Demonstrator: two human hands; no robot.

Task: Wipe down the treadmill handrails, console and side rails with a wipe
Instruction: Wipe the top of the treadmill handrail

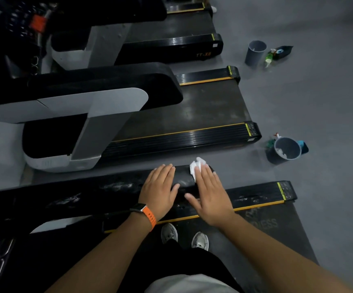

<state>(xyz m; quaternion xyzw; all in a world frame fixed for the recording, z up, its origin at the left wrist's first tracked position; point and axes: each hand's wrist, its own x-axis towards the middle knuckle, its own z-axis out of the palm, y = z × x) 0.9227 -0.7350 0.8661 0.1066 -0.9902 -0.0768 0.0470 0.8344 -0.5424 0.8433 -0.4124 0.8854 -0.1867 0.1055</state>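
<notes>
I stand on a treadmill belt, facing its long black handrail [99, 191], which runs across the view and carries pale smears. My right hand [210, 195] lies flat near the rail's rounded right end, its straight fingers pressing a crumpled white wipe [195, 166] onto the rail. My left hand [160, 191], with an orange-strapped watch on the wrist, rests flat on the rail just left of it, fingers straight. Below the rail runs the black side rail [260, 197] with a yellow stripe.
Two more treadmills [171, 115] stand parallel beyond. On the grey floor to the right sit a grey bucket [287, 151] holding white scraps, with a spray bottle beside it, and farther off a second bucket [254, 52] with a green bottle [268, 59].
</notes>
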